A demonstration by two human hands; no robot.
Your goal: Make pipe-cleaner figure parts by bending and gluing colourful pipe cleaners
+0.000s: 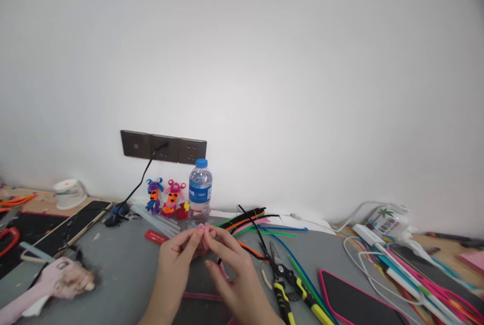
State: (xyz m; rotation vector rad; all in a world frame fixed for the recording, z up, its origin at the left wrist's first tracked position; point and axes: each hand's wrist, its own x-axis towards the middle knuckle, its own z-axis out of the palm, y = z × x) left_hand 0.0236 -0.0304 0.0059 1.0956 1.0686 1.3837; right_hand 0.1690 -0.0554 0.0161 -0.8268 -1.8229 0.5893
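Observation:
My left hand (174, 262) and my right hand (238, 269) meet low in the middle of the head view. Thumb and fingertips of both pinch a small curled piece of pink pipe cleaner (201, 226). Most of that piece is hidden by my fingers. A further pink strand (204, 296) lies on the grey mat beneath my hands. Behind them rests a bundle of black, orange, pink and green pipe cleaners (245, 219). Wire pliers (280, 269) with yellow and black handles lie close to my right hand, jaws pointing away.
A water bottle (200, 194) stands behind my hands, beside a blue doll (154, 198) and a pink doll (172, 199). Glue sticks (155, 221) and a pink glue gun (56, 284) are at left. A pink-edged phone (355, 297), white cables and pink scissors (449, 297) lie right.

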